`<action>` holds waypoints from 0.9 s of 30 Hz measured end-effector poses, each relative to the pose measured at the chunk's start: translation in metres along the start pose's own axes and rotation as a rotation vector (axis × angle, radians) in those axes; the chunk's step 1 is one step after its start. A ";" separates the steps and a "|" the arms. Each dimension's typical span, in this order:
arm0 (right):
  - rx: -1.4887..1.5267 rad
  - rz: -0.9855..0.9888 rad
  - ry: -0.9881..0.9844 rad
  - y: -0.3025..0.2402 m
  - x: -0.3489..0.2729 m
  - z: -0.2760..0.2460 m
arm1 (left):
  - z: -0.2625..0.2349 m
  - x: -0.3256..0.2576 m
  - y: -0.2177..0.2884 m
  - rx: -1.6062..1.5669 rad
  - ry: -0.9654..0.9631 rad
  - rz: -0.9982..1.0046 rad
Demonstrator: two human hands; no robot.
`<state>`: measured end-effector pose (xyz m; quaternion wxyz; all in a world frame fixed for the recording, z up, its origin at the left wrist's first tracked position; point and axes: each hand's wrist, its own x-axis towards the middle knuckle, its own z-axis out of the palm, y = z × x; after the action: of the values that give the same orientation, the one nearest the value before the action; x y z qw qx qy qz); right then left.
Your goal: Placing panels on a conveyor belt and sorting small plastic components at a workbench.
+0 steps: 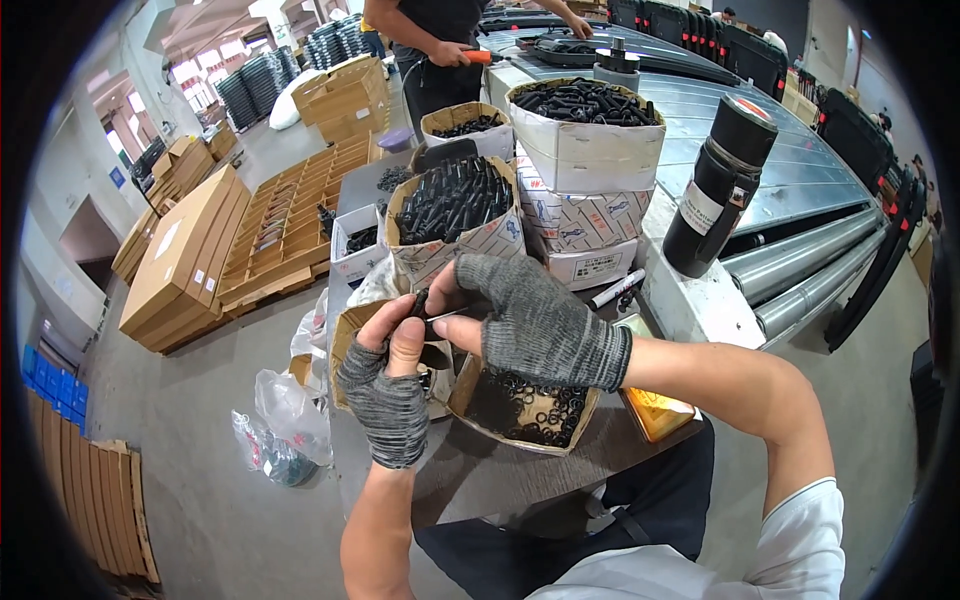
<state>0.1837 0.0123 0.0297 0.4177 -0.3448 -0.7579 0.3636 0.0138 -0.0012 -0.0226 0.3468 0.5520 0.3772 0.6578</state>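
Note:
Both my hands wear grey knit gloves with bare fingertips and meet above the near end of a dark table [460, 492]. Between the thumb and fingers of my left hand [385, 395] is a small black part [420, 302], partly hidden by the fingers. My right hand [545, 320] pinches a thin, light, pin-like tool [440, 318] close to that part. Below my right hand sits an open cardboard box [517, 441] with many small black rings [548, 415]. Just beyond my hands, another carton [412, 262] is heaped with black cylindrical parts [455, 205].
A carton of black screw-like parts [590, 165] stands on stacked boxes. Right of it are a marker [616, 290], a black bottle [718, 190] and a roller conveyor [810, 260]. A yellow-orange packet [658, 412] lies near my right forearm. Another person [430, 45] works beyond.

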 end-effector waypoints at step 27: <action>0.095 0.138 -0.024 -0.005 0.002 -0.003 | -0.009 0.007 0.009 0.079 -0.160 -0.001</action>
<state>0.1848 0.0124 0.0357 0.3983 -0.3716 -0.7192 0.4313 0.0036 -0.0001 -0.0128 0.3541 0.6159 0.3740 0.5962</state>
